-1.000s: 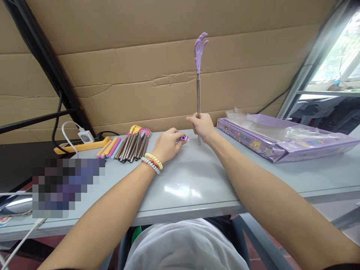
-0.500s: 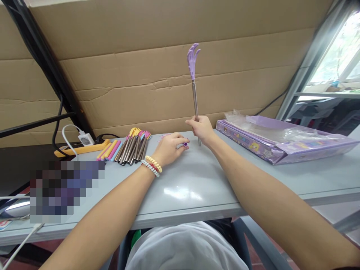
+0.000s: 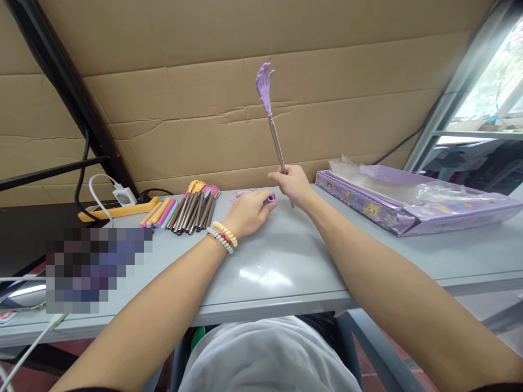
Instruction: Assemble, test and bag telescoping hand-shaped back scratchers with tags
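A back scratcher (image 3: 276, 140) with a purple claw-shaped head and a thin metal rod tilts up to the left. My right hand (image 3: 295, 186) is closed around the lower rod, whose bare end pokes out below. Just left of it, my left hand (image 3: 249, 211) is closed on a short purple handle tube (image 3: 269, 199), its round open end facing right. Most of that tube is hidden by the fingers. Farther left lie a bundle of metal-rod back scratchers (image 3: 194, 209) with coloured heads and several coloured handle tubes (image 3: 160, 211). Pink-and-white slips (image 3: 242, 194) show behind my left hand.
A purple printed box (image 3: 402, 218) with clear plastic wrap (image 3: 370, 177) stands on the right of the grey table (image 3: 281, 296). At left are a yellow power strip (image 3: 118, 210), a white plug (image 3: 125, 196) with cables, and a blurred-out patch. Cardboard (image 3: 196, 103) backs the table.
The back scratcher's head has swung left, so the rod leans more. My left fingers have closed further round the purple tube, whose open end has turned slightly upward.
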Tool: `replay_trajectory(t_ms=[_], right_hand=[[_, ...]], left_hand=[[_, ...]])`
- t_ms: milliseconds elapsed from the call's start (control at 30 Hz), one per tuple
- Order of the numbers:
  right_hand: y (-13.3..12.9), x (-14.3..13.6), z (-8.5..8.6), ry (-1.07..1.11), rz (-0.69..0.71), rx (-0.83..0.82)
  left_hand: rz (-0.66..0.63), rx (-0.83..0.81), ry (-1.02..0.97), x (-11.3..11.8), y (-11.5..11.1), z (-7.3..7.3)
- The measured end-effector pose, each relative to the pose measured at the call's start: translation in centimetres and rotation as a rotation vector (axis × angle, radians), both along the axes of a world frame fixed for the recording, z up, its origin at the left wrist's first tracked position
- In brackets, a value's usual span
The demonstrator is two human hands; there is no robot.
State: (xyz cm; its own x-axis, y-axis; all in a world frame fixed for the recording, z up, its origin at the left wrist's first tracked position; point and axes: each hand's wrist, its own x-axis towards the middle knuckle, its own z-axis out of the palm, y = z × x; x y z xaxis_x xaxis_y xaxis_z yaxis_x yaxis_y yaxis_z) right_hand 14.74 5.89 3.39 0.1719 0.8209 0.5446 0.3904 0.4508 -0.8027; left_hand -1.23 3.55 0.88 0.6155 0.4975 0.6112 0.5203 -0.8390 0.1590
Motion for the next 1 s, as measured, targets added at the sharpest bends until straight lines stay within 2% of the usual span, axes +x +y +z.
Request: replay_trajectory(t_ms=[133, 333, 567, 700, 800, 900, 1000], right_hand=[[-0.2, 0.0, 0.1, -0.014, -0.005, -0.004], [-0.1, 0.0, 0.0, -0.010, 0.000, -0.003], [-0.2, 0.0, 0.0, -0.024, -0.013, -0.007], [-0.4, -0.1, 0.1, -0.038, -0.011, -0.008], [-0.4, -0.1, 0.1, -0.034, -0.010, -0.009], [-0.3, 0.0, 0.1, -0.005, 0.009, -0.018], [-0.2, 0.0, 0.1, 0.015, 0.022, -0.030]], left_hand=[[0.089, -0.075, 0.013, 0.0, -0.3, 0.3], [0.132, -0.081, 0.096, 0.1, 0.2, -0.1], [0.310, -0.094, 0.250, -0.2, 1.1, -0.5], [0.369, -0.162, 0.216, -0.7, 0.9, 0.5], [0.478, -0.174, 0.187, -1.6, 1.3, 1.6], [0.614, -0.197, 0.139, -3.5, 2.5, 3.1], [0.761, -0.286, 0.083, -6.7, 4.0, 4.7]])
